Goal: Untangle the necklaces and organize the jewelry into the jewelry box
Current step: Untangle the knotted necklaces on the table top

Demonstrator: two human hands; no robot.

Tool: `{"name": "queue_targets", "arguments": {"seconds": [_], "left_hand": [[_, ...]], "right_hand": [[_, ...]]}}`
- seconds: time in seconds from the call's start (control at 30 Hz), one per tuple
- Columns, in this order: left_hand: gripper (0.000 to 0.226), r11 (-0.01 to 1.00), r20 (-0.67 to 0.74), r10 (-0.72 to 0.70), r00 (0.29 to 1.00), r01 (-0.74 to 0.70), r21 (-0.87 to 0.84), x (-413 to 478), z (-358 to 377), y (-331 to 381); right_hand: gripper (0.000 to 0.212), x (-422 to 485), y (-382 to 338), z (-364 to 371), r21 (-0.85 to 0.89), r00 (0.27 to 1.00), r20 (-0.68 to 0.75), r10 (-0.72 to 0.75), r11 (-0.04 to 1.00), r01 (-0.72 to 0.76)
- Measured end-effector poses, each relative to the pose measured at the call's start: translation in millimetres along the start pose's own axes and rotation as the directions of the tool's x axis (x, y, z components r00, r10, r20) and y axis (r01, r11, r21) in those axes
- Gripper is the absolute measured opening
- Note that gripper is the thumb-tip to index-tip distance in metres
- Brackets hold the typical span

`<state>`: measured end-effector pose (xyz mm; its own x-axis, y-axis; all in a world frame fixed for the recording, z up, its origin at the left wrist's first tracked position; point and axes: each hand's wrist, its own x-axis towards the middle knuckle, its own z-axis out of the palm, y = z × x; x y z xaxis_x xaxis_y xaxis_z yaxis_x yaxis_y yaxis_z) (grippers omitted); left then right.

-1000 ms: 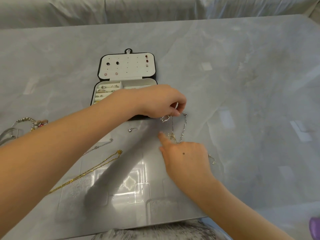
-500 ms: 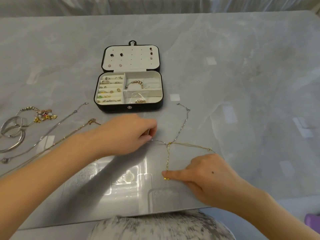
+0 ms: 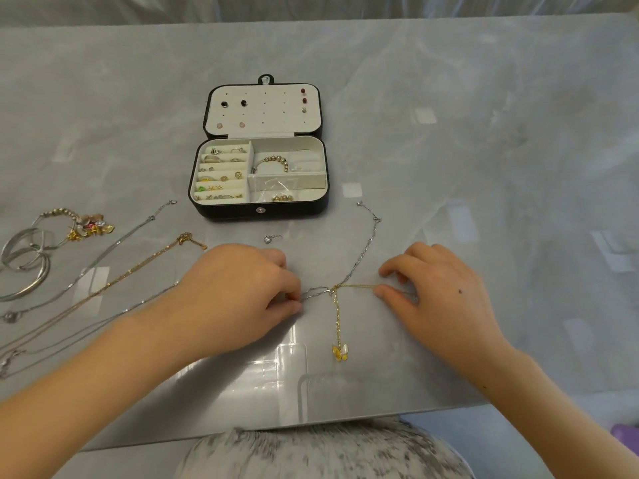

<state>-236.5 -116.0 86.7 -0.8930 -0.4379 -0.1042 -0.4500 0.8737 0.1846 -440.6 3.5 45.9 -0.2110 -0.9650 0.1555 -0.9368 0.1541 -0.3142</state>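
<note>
L hand (image 3: 242, 292) sits low centre on the worktop (image 3: 484, 167), fingers curled, thumb + forefinger clamped on one end of the silver necklace (image 3: 367, 247). R hand (image 3: 442, 299) is opposite, fingers curled, thumb tip + forefinger nipping the gold necklace (image 3: 337, 316). The 2 chains meet in a small knot (image 3: 332, 289) between the hands. The silver one runs from L hand to the knot, then away twd the box's near R corner, its clasp end loose on the worktop. The gold one runs from R hand to the knot, then back twd the person, ending in a yellow-white butterfly pendant (image 3: 340, 352) lying flat. Jewelry box (image 3: 259, 211) stands open beyond the hands, black outside, cream inside. Stud earrings (image 3: 243, 103) sit in the lid, rings (image 3: 221, 164) in the L slots, a beaded bracelet (image 3: 273, 162) in the rear R compartment, a clear bag (image 3: 269, 184) in the front R one. A small silver charm (image 3: 269, 238) lies between box + L hand. Far L: silver bangles (image 3: 24, 267), charm bracelet (image 3: 74, 223), spare silver chain (image 3: 114, 242), long gold chain (image 3: 138, 267). A thin silver chain (image 3: 138, 301) meets L hand's outer edge; can't tell if it's the same piece.
</note>
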Motion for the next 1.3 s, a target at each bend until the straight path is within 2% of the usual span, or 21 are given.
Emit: {"name": "queue_targets", "arguments": {"seconds": [0.07, 0.1, 0.17, 0.27, 0.37, 0.47, 0.53, 0.6, 0.63, 0.7, 0.77, 0.87, 1.0, 1.1, 1.23, 1.3], "left_hand": [[0.03, 1.0, -0.059, 0.012, 0.998, -0.012, 0.002, -1.8, 1.2, 6.4], [0.031, 0.998, -0.068, 0.021, 0.997, -0.025, -0.059, -1.9, 4.8, 11.9], [0.033, 0.978, -0.032, 0.097, 0.995, -0.102, -0.185, -1.9, 18.5, 25.7], [0.035, 0.938, 0.08, 0.226, 0.971, -0.195, -0.286, -1.6, 37.1, 35.2], [0.027, 0.926, 0.068, 0.277, 0.958, -0.248, -0.286, -0.7, 45.3, 31.6], [0.027, 0.916, 0.054, 0.297, 0.953, -0.269, -0.299, 2.9, 43.8, 27.7], [0.031, 0.882, 0.019, 0.192, 0.981, -0.164, -0.442, 6.5, 34.1, 22.8], [0.023, 0.831, -0.01, 0.025, 1.0, -0.027, -0.556, 10.7, 20.3, 14.7], [0.014, 0.808, -0.032, -0.059, 0.998, 0.029, -0.589, 12.9, 14.2, 10.4], [0.012, 0.777, -0.085, -0.207, 0.975, 0.11, -0.62, 16.7, 5.6, 2.1], [0.009, 0.776, -0.122, -0.296, 0.947, 0.164, -0.609, 22.2, 2.5, -4.9], [0.006, 0.827, -0.146, -0.324, 0.935, 0.205, -0.523, 29.8, 5.8, -13.4], [0.014, 0.951, -0.232, -0.248, 0.941, 0.19, -0.244, 32.7, 17.7, -23.0], [0.028, 0.988, -0.237, -0.145, 0.96, 0.128, -0.086, 28.0, 20.4, -24.9], [0.019, 0.994, -0.299, -0.102, 0.949, 0.088, -0.061, 16.8, 21.7, -12.7], [0.026, 0.995, -0.243, -0.06, 0.968, 0.039, -0.088, 9.7, 24.0, 0.3]], "right_hand": [[0.013, -0.5, 3.5, -1.8, 0.036, 0.999, 0.04, 0.032, 0.999, -0.034], [0.013, -0.4, 4.0, -2.8, 0.057, 0.997, 0.064, 0.051, 0.997, -0.054], [0.009, 0.8, 3.3, -3.4, 0.09, 0.991, 0.114, 0.075, 0.992, -0.086], [0.009, 1.1, 0.4, -3.1, 0.108, 0.982, 0.17, 0.088, 0.988, -0.107], [0.012, 1.6, -1.3, -3.2, 0.114, 0.977, 0.193, 0.092, 0.987, -0.116], [0.012, 2.8, -1.9, -4.0, 0.107, 0.969, 0.228, 0.092, 0.987, -0.118], [0.012, 3.2, -1.9, -5.6, 0.109, 0.967, 0.24, 0.09, 0.987, -0.119], [0.012, 3.2, -2.1, -6.8, 0.105, 0.964, 0.25, 0.094, 0.987, -0.123], [0.012, 3.4, -2.2, -7.1, 0.102, 0.963, 0.254, 0.094, 0.987, -0.124], [0.013, 4.3, -2.4, -7.3, 0.111, 0.961, 0.259, 0.094, 0.986, -0.127], [0.014, 4.9, -2.5, -7.8, 0.112, 0.96, 0.265, 0.091, 0.986, -0.124], [0.014, 5.1, -2.0, -9.3, 0.098, 0.958, 0.276, 0.081, 0.989, -0.112], [0.014, 5.8, -2.0, -10.4, 0.101, 0.955, 0.287, 0.076, 0.989, -0.109], [0.014, 5.4, -1.0, -10.7, 0.098, 0.954, 0.292, 0.07, 0.99, -0.103], [0.014, 1.9, 2.6, -13.6, 0.048, 0.952, 0.294, 0.081, 0.994, -0.1], [0.015, -0.4, 4.5, -15.2, 0.039, 0.952, 0.294, 0.086, 0.994, -0.102]]}}
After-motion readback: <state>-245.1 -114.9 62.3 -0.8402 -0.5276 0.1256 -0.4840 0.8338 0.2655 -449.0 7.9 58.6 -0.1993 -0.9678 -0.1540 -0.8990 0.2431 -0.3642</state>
